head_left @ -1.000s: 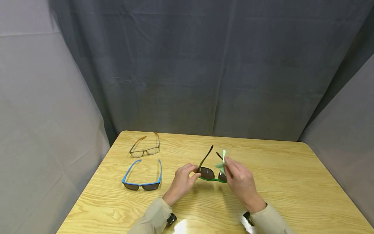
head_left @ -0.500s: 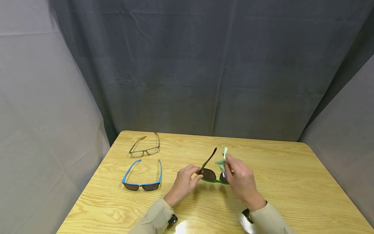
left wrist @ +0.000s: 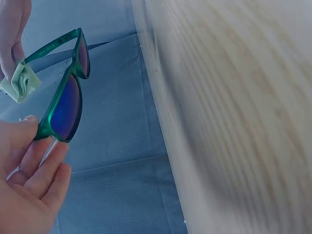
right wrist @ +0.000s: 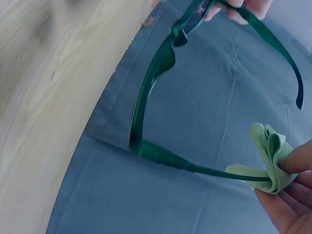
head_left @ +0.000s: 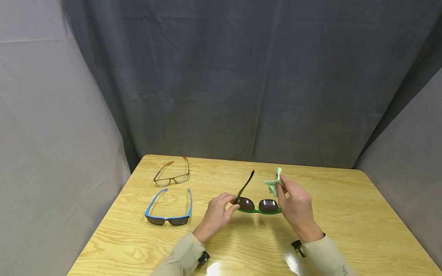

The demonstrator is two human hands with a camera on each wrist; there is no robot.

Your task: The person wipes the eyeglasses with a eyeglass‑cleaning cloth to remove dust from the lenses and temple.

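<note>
My left hand [head_left: 216, 214] pinches one hinge corner of green-framed sunglasses [head_left: 256, 211], holding them above the table with both temples unfolded. In the left wrist view the lens [left wrist: 67, 109] near my thumb looks bluish purple. My right hand [head_left: 296, 205] grips a folded pale green cloth [head_left: 274, 184]. In the right wrist view this cloth [right wrist: 273, 158] wraps the tip of the other temple [right wrist: 195, 168], pinched between thumb and fingers. On the left of the table lie blue-framed sunglasses [head_left: 168, 217], and behind them brown-framed eyeglasses [head_left: 171, 180], both with temples open.
The wood-grain table [head_left: 345, 222] spreads under both hands. A dark grey curtain [head_left: 221, 84] hangs behind its far edge, with pale grey cloth [head_left: 51, 153] on either side.
My right hand has moved right with the cloth, out along the temple, uncovering the right lens. My left hand still holds the sunglasses in nearly the same place.
</note>
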